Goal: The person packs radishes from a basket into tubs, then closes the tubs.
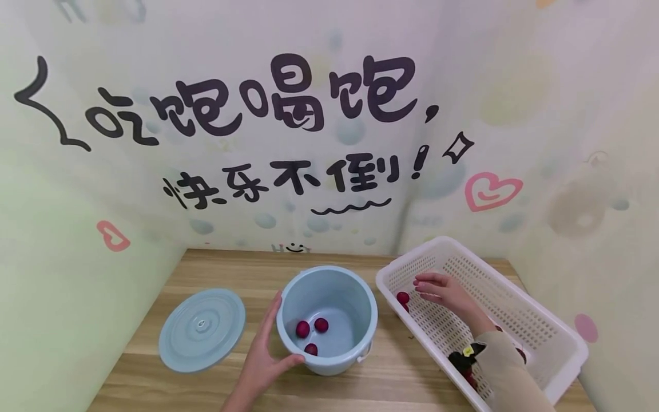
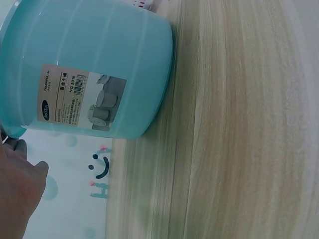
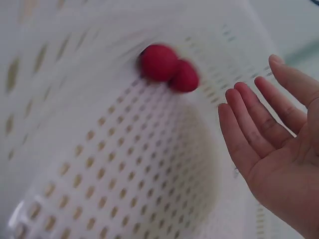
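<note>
A light-blue bucket (image 1: 355, 349) stands upright with three dark-red, plum-like balls (image 1: 302, 329) on its bottom. My left hand (image 1: 261, 357) rests against the bucket's left side, thumb along the front rim and fingers spread up the wall. In the left wrist view, that hand (image 2: 20, 184) is at the left edge near the bucket's rim. My right hand (image 1: 450, 294) hovers inside the white perforated basket (image 1: 412, 326), palm bare and fingers extended. In the right wrist view, two red balls (image 3: 158, 62) lie together in the basket, apart from the right hand's fingertips (image 3: 232, 94).
A round blue lid (image 1: 226, 326) lies on the wooden table (image 1: 391, 383) left of the bucket. More red balls (image 1: 469, 379) lie in the basket, partly hidden by the right forearm and its black wrist strap. A printed wall (image 1: 247, 229) bounds the table's back.
</note>
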`<action>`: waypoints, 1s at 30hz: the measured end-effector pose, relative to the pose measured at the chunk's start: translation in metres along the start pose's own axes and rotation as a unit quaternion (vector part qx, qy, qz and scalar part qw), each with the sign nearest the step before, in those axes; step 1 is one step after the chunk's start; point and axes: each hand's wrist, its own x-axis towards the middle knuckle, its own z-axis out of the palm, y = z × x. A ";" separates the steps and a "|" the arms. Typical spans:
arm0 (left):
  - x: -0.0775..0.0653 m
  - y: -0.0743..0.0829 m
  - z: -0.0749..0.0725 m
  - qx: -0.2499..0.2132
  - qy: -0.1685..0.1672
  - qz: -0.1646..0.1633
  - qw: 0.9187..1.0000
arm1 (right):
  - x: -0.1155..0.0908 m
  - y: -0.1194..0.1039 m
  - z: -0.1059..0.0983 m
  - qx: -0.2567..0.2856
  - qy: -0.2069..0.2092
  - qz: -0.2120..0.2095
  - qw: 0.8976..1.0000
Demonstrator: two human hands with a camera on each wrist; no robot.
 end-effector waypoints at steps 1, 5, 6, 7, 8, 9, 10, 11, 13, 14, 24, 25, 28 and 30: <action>0.000 0.000 0.000 0.001 0.000 0.000 1.000 | 0.002 0.005 0.000 0.002 -0.009 0.007 1.000; 0.001 0.001 0.000 0.002 0.002 -0.001 1.000 | 0.007 0.019 0.000 -0.016 -0.036 0.036 0.999; 0.001 0.001 0.000 0.002 0.002 -0.001 1.000 | 0.008 0.021 0.000 -0.024 -0.041 0.040 0.998; 0.001 0.001 0.000 0.003 0.002 0.001 1.000 | 0.008 0.022 0.001 -0.033 -0.042 0.042 0.998; 0.001 0.001 -0.001 0.003 0.002 0.003 1.000 | 0.009 0.023 0.002 -0.050 -0.043 0.042 0.997; 0.001 0.000 -0.001 0.004 0.002 0.005 1.000 | 0.009 0.023 0.003 -0.064 -0.042 0.043 0.996; 0.000 0.000 -0.001 0.005 0.002 0.006 1.000 | 0.010 0.023 0.004 -0.076 -0.041 0.042 0.995; 0.000 0.000 -0.001 0.006 0.003 0.006 1.000 | 0.011 0.022 0.005 -0.090 -0.039 0.039 0.994; 0.000 0.000 0.000 0.004 0.002 0.004 1.000 | 0.012 0.021 0.008 -0.126 -0.037 0.029 0.991; 0.000 0.000 0.000 0.003 0.002 0.001 1.000 | 0.013 0.020 0.009 -0.139 -0.032 0.028 0.989; 0.000 0.000 -0.001 0.007 0.008 0.003 1.000 | 0.023 0.007 0.022 -0.188 -0.013 0.046 0.981; 0.000 0.000 -0.001 0.004 0.008 0.003 1.000 | 0.024 0.007 0.023 -0.197 -0.013 0.040 0.979; 0.000 0.001 0.000 0.000 0.005 0.006 1.000 | 0.027 0.008 0.023 -0.223 -0.016 0.025 0.974; -0.002 0.001 0.000 -0.003 0.002 -0.002 1.000 | 0.028 0.010 0.024 -0.228 -0.012 0.035 0.973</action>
